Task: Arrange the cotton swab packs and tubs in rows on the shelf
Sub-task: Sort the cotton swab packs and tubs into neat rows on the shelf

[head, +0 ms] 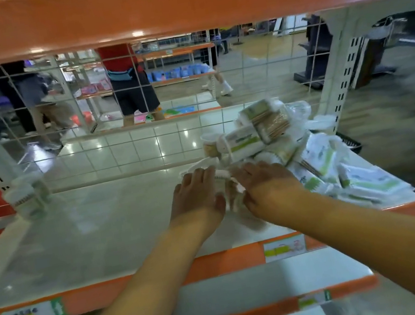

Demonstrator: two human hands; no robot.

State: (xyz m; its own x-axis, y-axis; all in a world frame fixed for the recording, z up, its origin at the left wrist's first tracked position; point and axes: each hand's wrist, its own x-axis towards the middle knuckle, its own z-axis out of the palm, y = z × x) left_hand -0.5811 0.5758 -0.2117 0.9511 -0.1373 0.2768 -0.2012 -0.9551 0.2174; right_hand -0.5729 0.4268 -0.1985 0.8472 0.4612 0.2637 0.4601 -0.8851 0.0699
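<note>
Orange trim runs along the front of the shelf (pixel 97 230), and the person leans in over it with both arms. Far over at nine o'clock stand two tubs (pixel 27 197), side by side near the wire back, like the start of a row. Most of the shelf between them and the hands is bare, so there is room for more rows.

In the middle, the left hand (pixel 196 195) lies flat, fingers straight, pressing on a white pack (pixel 230 194). The right hand (pixel 266 188) is just beside it, on the other side of the same pack. Its fingers look bent over the pack, but the blur hides whether they really grip it. I think the two hands are squaring the pack up.

At two o'clock the pile of packs (pixel 318 155) lies jumbled, still waiting to be sorted.
</note>
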